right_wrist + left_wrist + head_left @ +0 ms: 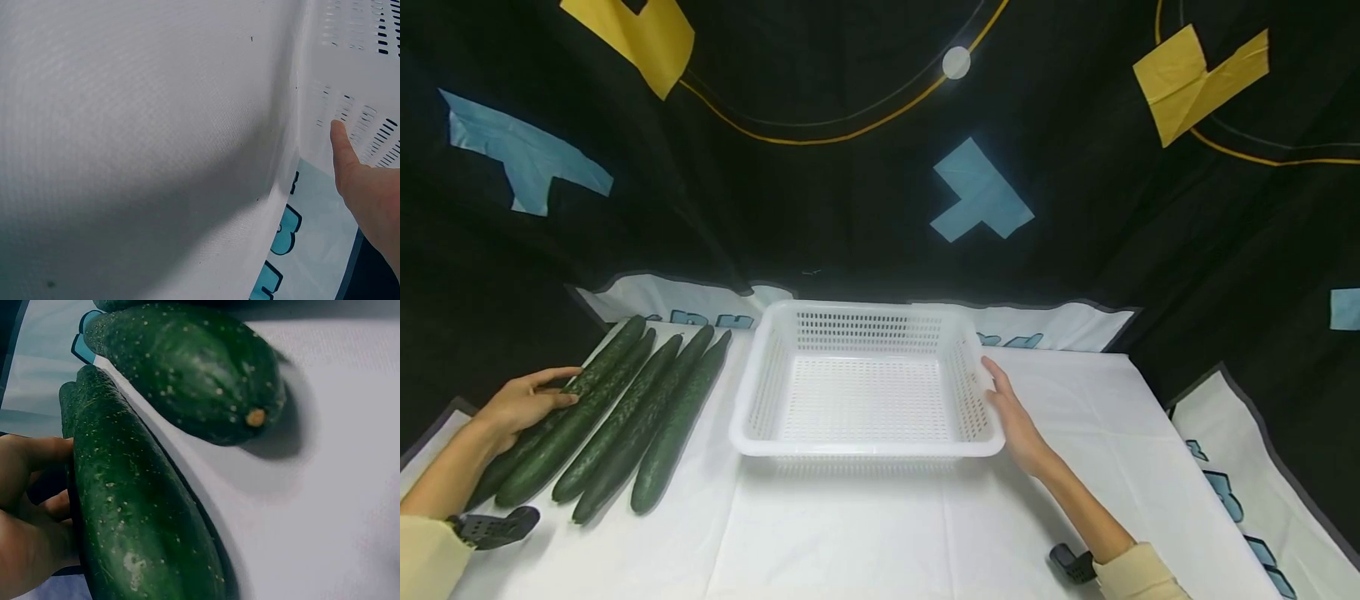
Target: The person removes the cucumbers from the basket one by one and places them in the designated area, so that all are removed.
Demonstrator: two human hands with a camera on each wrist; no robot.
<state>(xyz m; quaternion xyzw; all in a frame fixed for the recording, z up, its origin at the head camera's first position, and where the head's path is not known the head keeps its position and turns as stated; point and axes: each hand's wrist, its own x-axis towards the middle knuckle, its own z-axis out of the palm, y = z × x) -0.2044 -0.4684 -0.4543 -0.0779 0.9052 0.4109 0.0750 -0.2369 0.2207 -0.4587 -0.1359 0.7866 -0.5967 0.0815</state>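
Note:
Several long dark green cucumbers [681, 421] lie side by side on the left of the white table. My left hand [527, 404] is at the outermost cucumber [613, 346], gripping it with finger and thumb apart along it. In the left wrist view a nearer cucumber [137, 506] partly hides that hold and the fingertips [56, 450]. A white plastic basket [865, 450] with slotted walls stands in the middle, its inside bare. My right hand [1015, 421] rests against its right wall, below the rim, with fingers fairly straight. One fingertip touches the slotted wall in the right wrist view.
The table [842, 533] is covered in white cloth. Behind it hangs a black curtain [820, 208] with blue and yellow tape patches. White cloth strips with blue lettering [1221, 492] edge the table's back and right side.

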